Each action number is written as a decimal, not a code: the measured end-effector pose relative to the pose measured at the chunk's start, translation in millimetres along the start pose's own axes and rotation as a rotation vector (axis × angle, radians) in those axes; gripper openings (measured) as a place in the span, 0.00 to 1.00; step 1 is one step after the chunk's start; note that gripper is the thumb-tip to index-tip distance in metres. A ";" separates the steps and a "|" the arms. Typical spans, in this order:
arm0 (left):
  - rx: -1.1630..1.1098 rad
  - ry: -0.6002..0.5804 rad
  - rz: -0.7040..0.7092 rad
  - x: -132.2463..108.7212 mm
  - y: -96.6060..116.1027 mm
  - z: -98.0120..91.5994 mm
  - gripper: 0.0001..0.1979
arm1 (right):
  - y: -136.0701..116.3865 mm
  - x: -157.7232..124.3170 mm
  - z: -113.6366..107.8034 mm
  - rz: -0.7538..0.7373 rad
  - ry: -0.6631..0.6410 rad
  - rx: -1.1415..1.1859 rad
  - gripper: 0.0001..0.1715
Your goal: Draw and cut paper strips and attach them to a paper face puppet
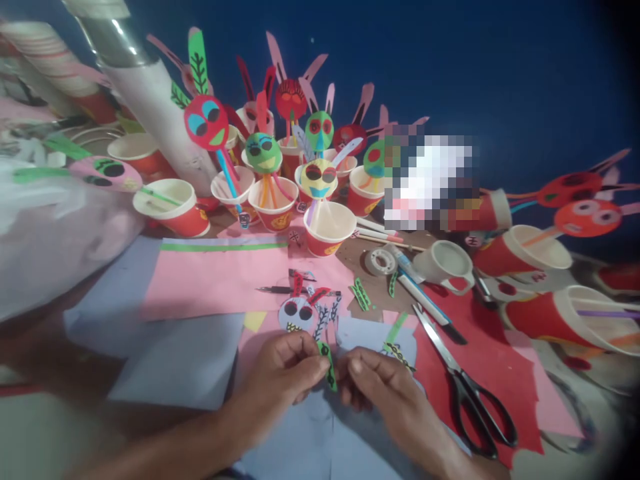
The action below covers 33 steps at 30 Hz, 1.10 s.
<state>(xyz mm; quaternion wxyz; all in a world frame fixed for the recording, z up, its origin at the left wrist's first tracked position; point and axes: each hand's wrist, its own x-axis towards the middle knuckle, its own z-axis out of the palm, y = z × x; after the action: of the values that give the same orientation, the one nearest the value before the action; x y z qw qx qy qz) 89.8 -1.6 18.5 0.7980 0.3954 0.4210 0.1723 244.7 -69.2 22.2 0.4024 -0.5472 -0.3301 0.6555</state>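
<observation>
A narrow green paper strip with black marks is pinched between the thumb and fingers of my left hand. Just right of it, the thumb and fingers of my right hand are pressed together near the strip's edge; what they hold, if anything, is hidden. Beyond my hands lies a pale blue paper face with black eyes and red ears. Near it are a black pen and small cut paper pieces with drawn patterns, among them a green one.
Black-handled scissors lie open on red paper at the right. A tape roll, a cutter knife and a white mug sit behind. Several paper cups with face puppets line the back; pink paper lies left.
</observation>
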 end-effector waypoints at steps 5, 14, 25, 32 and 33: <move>-0.013 -0.031 -0.012 -1.2 -1.6 -0.7 0.13 | 2.5 -3.0 4.7 0.044 0.044 -0.025 0.18; -0.074 -0.010 0.018 -3.4 3.9 -1.6 0.13 | -6.2 -1.7 6.5 0.092 -0.031 0.063 0.18; 0.018 -0.004 0.005 -3.8 -3.7 -4.1 0.11 | -9.8 -3.1 5.6 0.102 -0.048 0.023 0.20; 0.006 0.052 0.017 -3.6 2.2 -2.9 0.08 | -7.2 -1.8 0.4 0.049 -0.029 0.021 0.21; 0.002 0.055 0.017 -3.7 2.8 -2.7 0.08 | -6.4 -2.1 0.1 0.040 -0.034 0.014 0.21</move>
<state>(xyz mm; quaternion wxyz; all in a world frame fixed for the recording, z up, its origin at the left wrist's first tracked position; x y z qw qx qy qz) 85.6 -0.8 21.7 0.7841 0.3950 0.4395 0.1896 245.8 -68.1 28.8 0.3876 -0.5394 -0.3213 0.6749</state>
